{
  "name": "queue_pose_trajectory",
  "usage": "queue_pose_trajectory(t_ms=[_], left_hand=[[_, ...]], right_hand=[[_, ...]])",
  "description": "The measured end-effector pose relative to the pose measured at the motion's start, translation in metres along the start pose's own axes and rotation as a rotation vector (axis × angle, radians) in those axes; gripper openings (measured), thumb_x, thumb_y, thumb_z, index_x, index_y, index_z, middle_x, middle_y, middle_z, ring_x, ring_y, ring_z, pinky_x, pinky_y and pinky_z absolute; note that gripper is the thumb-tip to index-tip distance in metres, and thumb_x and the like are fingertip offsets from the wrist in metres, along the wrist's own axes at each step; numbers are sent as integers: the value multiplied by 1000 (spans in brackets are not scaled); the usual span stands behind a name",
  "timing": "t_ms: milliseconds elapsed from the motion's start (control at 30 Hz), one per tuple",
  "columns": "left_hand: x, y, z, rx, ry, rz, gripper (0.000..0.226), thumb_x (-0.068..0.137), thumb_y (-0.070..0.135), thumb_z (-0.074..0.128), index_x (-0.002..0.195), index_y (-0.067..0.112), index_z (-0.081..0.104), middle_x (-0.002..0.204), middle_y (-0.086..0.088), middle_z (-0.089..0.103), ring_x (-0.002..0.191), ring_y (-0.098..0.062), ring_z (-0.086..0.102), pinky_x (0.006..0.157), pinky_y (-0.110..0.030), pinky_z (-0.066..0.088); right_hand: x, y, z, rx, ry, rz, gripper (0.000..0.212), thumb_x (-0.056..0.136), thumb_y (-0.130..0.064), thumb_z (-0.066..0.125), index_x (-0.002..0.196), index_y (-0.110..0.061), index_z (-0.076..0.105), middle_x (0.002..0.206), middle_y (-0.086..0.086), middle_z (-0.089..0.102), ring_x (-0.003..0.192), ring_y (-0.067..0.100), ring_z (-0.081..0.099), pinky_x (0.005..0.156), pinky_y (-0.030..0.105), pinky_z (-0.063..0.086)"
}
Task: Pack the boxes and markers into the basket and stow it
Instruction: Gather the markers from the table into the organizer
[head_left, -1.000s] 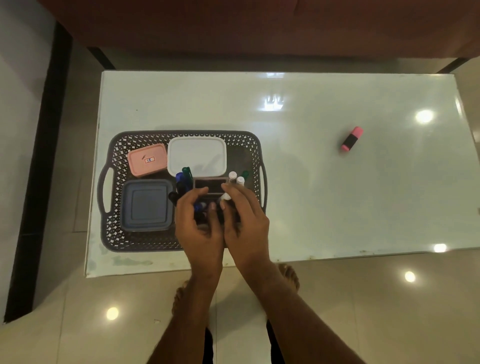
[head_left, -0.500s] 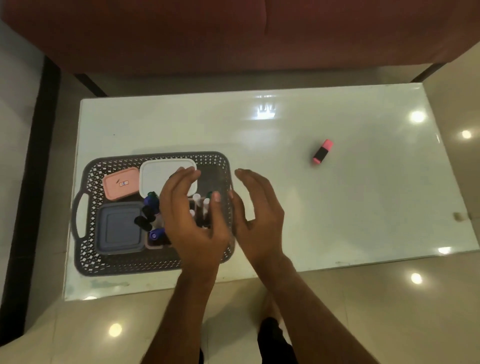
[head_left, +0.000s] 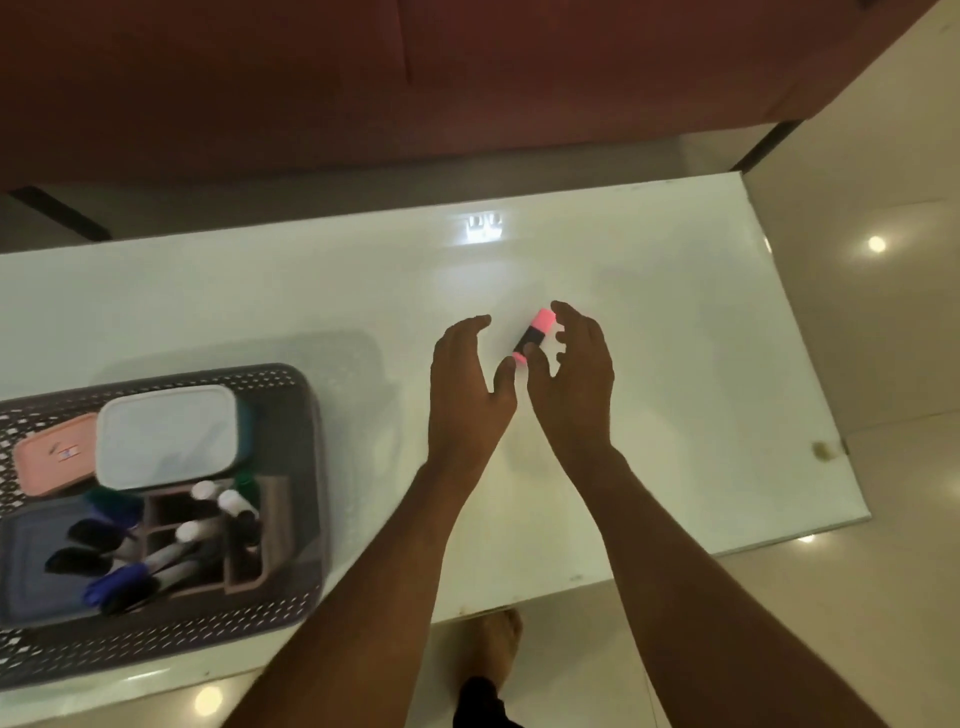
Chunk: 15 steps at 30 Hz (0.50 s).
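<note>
A pink highlighter (head_left: 531, 336) with a dark band lies on the white table (head_left: 701, 374). My right hand (head_left: 574, 374) curves around it from the right, thumb at its near end and index fingertip by its far cap. Just left of it, my left hand (head_left: 467, 384) hovers with relaxed fingers. At the left stands the dark perforated basket (head_left: 304, 467). It holds a pink box (head_left: 54, 454), a white box (head_left: 166, 436), a blue-grey box (head_left: 28, 566) and a brown organizer (head_left: 260, 540) with several markers (head_left: 171, 553).
A dark red-brown piece of furniture (head_left: 467, 78) runs along the table's far side. The near table edge crosses under my forearms, with glossy tiled floor (head_left: 883, 597) and my foot (head_left: 498, 639) below. The table's right end is near my right hand.
Both hands left the basket and moved right to the pink highlighter. The view also swung right, so the basket now sits at the left edge.
</note>
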<state>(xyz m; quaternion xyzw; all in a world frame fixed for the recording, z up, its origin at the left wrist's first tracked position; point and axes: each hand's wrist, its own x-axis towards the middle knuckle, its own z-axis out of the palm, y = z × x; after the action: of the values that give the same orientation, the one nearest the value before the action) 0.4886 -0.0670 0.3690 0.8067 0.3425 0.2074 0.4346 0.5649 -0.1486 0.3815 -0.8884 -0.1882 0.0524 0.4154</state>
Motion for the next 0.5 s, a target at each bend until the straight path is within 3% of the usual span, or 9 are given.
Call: queue_pose_trajectory(t_ms=[100, 233, 367, 500], left_hand=[[20, 2, 28, -25, -31, -101, 43, 97, 15, 65, 138, 10, 56, 139, -4, 60, 131, -20, 54, 112, -21, 37], [38, 1, 51, -47, -68, -177, 39, 99, 9, 60, 137, 10, 57, 137, -3, 61, 125, -20, 58, 111, -37, 47], [42, -13, 55, 119, -88, -97, 37, 101, 13, 57, 138, 12, 56, 138, -2, 60, 129, -20, 55, 114, -30, 42], [41, -33, 49, 369, -45, 42, 38, 96, 14, 62, 134, 9, 58, 135, -8, 62, 127, -28, 57, 112, -38, 42]], right_hand=[[21, 17, 7, -2, -58, 125, 51, 94, -21, 65, 142, -17, 51, 130, 2, 59, 115, 26, 62, 97, 50, 53], [38, 30, 14, 3, -115, 237, 55, 96, -28, 64, 146, -16, 46, 133, 6, 56, 115, 27, 62, 100, 44, 51], [47, 34, 21, -44, -167, 290, 64, 94, -31, 68, 148, -11, 42, 134, 11, 53, 114, 30, 60, 91, 29, 43], [51, 32, 28, -154, -206, 255, 68, 87, -35, 75, 143, -9, 45, 131, 12, 49, 106, 31, 61, 84, 26, 39]])
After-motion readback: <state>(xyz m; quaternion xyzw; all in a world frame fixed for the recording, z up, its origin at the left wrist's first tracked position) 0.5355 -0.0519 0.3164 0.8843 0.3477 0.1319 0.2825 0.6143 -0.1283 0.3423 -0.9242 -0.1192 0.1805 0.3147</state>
